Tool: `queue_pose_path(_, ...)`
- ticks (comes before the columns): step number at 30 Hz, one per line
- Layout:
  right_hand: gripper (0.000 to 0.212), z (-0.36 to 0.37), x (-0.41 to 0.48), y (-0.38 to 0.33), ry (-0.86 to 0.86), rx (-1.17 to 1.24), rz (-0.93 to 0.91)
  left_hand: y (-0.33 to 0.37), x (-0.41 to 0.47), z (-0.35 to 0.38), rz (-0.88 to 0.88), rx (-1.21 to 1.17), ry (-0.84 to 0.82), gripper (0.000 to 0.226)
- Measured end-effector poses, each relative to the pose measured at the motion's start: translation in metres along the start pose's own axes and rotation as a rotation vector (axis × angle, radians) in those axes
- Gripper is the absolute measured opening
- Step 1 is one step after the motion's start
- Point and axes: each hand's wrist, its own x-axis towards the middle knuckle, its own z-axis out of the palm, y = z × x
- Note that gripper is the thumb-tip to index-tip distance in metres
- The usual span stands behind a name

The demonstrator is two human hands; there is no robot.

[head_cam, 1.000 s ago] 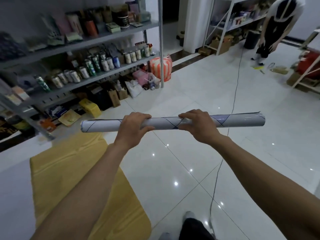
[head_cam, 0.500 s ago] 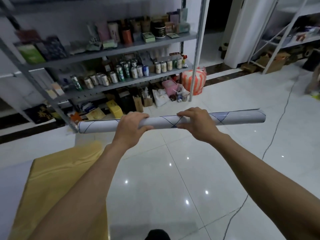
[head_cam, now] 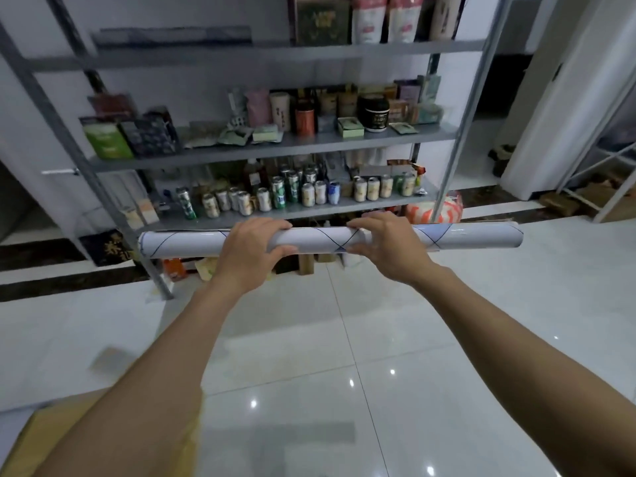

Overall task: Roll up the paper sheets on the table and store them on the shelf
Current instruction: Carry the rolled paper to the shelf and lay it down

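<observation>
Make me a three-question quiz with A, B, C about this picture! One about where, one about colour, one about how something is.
1. Where do the drink cans stand? A) floor B) shelf board C) table
2. What colour are the lines on the paper roll? A) red B) dark blue C) yellow
3. How is the paper? A) flat B) crumpled C) rolled up
Answers: 1 B, cans line a shelf board; 2 B, dark blue lines cross it; 3 C, left hand and right hand grip a tube.

Both hands grip paper roll (head_cam: 320,239) before shelf (head_cam: 275,146).
</observation>
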Motion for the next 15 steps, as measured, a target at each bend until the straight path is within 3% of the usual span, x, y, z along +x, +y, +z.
queue_pose_path(15, 0.043, 0.071, 0.318, 0.028, 0.054, 0.067, -0.176, -0.173, 0.221, 0.001, -0.085, 0.106, 0.150, 0.040)
